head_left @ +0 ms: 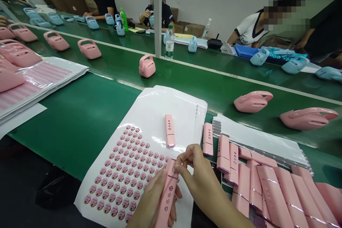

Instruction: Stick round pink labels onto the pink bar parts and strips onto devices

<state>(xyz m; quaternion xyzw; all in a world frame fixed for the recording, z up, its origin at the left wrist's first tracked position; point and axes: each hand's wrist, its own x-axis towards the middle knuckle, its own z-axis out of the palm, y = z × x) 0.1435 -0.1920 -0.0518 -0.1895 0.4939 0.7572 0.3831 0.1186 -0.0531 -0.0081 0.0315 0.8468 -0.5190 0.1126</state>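
Note:
My left hand (pixel 156 194) is wrapped around a pink handset (pixel 169 194), which has a row of round buttons and a shiny band. At the handset's upper end, the thumb and finger of my right hand (pixel 193 169) pinch a small round sticker (pixel 175 169) against its face. Beneath both hands lies a white sticker sheet (pixel 149 110) with rows of round pink printed stickers (pixel 116 178); part of the rows is hidden by my left hand. Another pink handset (pixel 169 130) rests on the bare upper part of that sheet.
Several pink handsets (pixel 269 192) are piled at the right, beside a sheet with grey ovals (pixel 256 139). Pink handled devices (pixel 147 66) stand along the green belt (pixel 192 78). At the left is a sheet stack (pixel 53 78). Co-workers sit across, near a post (pixel 158 17) and blue devices (pixel 192 44).

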